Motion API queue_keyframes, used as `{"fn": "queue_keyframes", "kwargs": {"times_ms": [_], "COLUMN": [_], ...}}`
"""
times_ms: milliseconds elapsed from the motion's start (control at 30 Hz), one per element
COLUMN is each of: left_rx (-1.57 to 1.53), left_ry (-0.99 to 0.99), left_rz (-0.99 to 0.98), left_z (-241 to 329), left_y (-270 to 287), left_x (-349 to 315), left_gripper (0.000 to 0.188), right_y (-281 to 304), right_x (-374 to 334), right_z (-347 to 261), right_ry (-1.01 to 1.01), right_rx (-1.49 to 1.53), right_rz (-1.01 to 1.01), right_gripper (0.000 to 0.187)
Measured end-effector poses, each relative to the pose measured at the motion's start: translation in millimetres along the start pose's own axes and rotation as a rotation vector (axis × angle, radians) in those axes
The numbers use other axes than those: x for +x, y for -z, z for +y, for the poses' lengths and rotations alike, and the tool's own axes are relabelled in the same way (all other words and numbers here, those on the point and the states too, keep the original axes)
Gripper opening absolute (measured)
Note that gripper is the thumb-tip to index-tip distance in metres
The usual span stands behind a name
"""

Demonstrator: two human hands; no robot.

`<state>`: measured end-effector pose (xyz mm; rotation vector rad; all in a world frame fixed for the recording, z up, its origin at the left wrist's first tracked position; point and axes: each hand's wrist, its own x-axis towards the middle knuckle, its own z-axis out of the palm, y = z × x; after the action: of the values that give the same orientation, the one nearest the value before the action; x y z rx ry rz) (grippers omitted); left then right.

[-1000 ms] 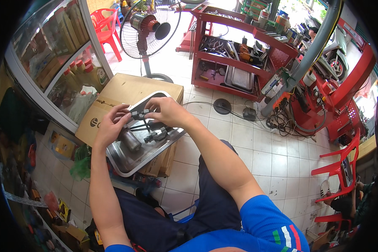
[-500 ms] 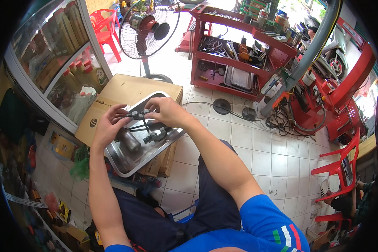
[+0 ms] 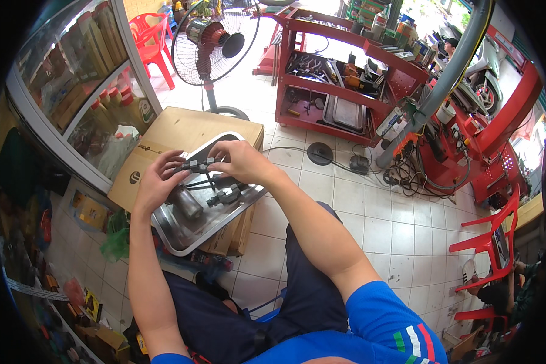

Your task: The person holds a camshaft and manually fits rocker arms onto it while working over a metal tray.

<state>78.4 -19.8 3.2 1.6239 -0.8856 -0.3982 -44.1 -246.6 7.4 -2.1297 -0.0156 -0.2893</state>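
Note:
Between my two hands is a dark metal bar with blocky segments, held level over a metal tray. The fingers of my left hand are closed round its left end. At the other end, my right hand pinches it between thumb and fingers. Below the bar, a dull grey metal cylinder lies in the tray. To its right is a grey metal fitting with a blocky body. Thin dark rods show just under the bar; whether they join it I cannot tell.
The tray rests on a cardboard box. Beyond it stands a black fan, with a glass cabinet at left. A red tool cart is farther back. Red chairs and a seated person are at right.

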Motion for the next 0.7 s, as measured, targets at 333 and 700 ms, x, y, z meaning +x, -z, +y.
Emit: {"fn": "queue_keyframes", "kwargs": {"times_ms": [333,700], "left_rx": [0.040,0.051], "left_ry": [0.079,0.123], "left_rz": [0.025,0.039], "left_z": [-0.2,-2.9], "left_y": [4.3,6.1], "left_x": [0.6,2.6], "left_gripper": [0.034,0.031], "right_y": [0.1,-1.0], "right_x": [0.8,0.8], "right_z": [-0.3,-3.1], "right_ry": [0.033,0.029], "right_rx": [-0.056,-0.045], "right_rz": [0.006,0.001], "right_gripper": [0.031,0.033]}}
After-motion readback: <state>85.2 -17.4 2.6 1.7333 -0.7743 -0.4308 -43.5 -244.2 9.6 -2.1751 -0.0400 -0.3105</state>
